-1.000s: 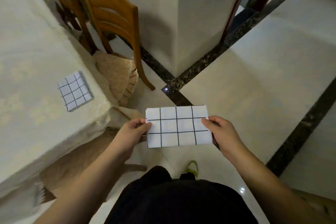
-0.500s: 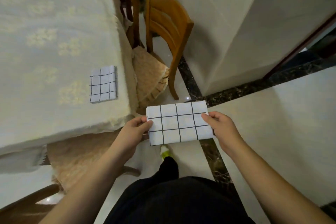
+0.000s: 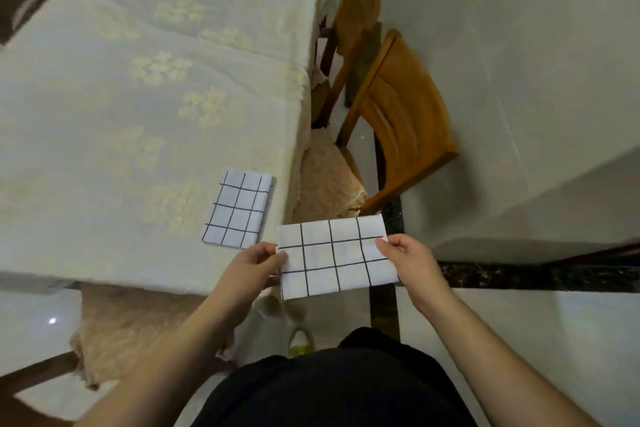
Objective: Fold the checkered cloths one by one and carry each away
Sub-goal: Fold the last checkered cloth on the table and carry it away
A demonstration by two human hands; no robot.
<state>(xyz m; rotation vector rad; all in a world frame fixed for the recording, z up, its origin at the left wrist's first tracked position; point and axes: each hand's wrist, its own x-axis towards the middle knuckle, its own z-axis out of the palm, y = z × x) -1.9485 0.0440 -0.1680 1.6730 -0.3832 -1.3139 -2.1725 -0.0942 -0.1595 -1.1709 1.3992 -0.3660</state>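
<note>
I hold a folded white checkered cloth [image 3: 334,255] flat in the air, just off the table's near right corner. My left hand [image 3: 254,267] pinches its left edge and my right hand [image 3: 407,258] pinches its right edge. A second folded checkered cloth [image 3: 239,209] lies on the table [image 3: 131,87] close to that corner, just up and left of my left hand.
The table wears a pale embroidered tablecloth. Two wooden chairs [image 3: 398,114] with beige seat cushions stand along its right side, against a white pillar [image 3: 519,80]. Another cushioned chair [image 3: 131,326] sits at the near edge. Glossy tiled floor with dark strips lies below.
The view has swung left toward the table, which now fills more of the frame. The held cloth stays pinched between both hands and now hangs next to the cloth lying on the table.
</note>
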